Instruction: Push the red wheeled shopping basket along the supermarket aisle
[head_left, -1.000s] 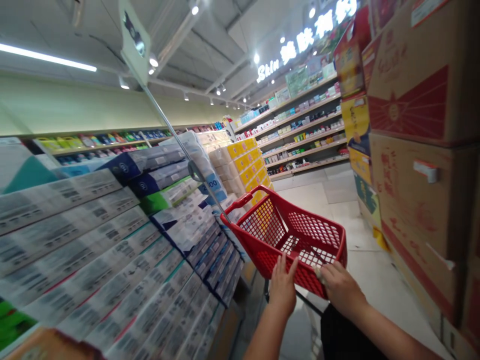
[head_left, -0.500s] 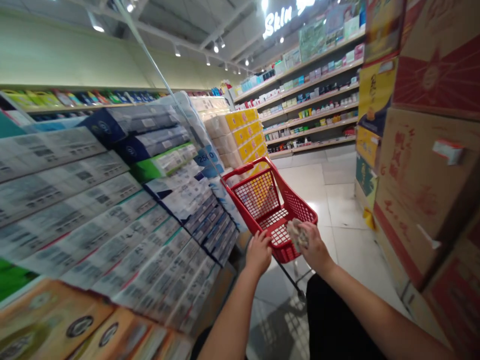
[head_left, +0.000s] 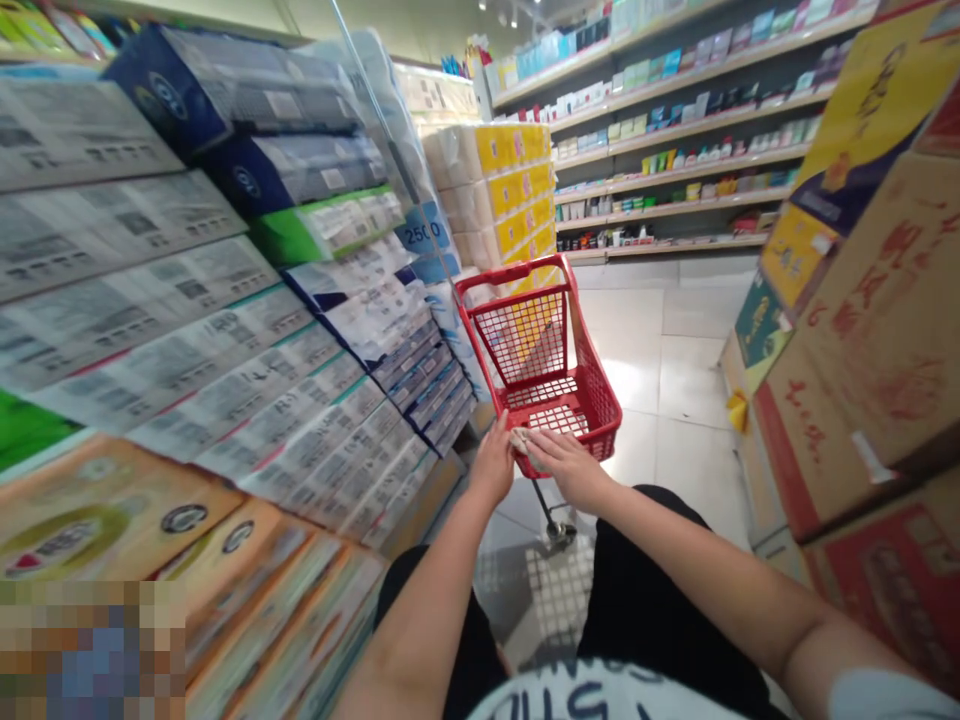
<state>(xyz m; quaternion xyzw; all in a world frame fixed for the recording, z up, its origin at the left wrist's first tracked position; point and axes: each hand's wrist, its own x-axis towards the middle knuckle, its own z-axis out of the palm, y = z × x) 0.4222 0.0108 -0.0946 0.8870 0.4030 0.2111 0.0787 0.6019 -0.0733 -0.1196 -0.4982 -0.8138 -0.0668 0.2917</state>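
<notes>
A red shopping cart [head_left: 600, 400] with a grid basket stands in front of me, its inside bare. My left hand [head_left: 492, 466] is at the near left corner of the basket, fingers together against the rim. Beside it, my right hand [head_left: 571, 470] lies over the near rim with fingers stretched and close together. A crumpled beige-grey cloth [head_left: 518, 439] shows under its fingertips, between the two hands; most of it is hidden. Below the basket are a metal leg and a caster wheel [head_left: 559, 530].
Stacked tissue packs [head_left: 247, 370] line the left side, with orange-brown packs [head_left: 97, 520] nearer me. Yellow-and-white packs [head_left: 517, 190] rise behind the cart. Cardboard cartons [head_left: 877, 330] stand on the right. Shelves of small products [head_left: 675, 130] run across the back, beyond the tiled floor [head_left: 622, 320].
My right hand has moved left with the cloth, from above the basket's near right side to the rim beside my left hand. The view has tilted down.
</notes>
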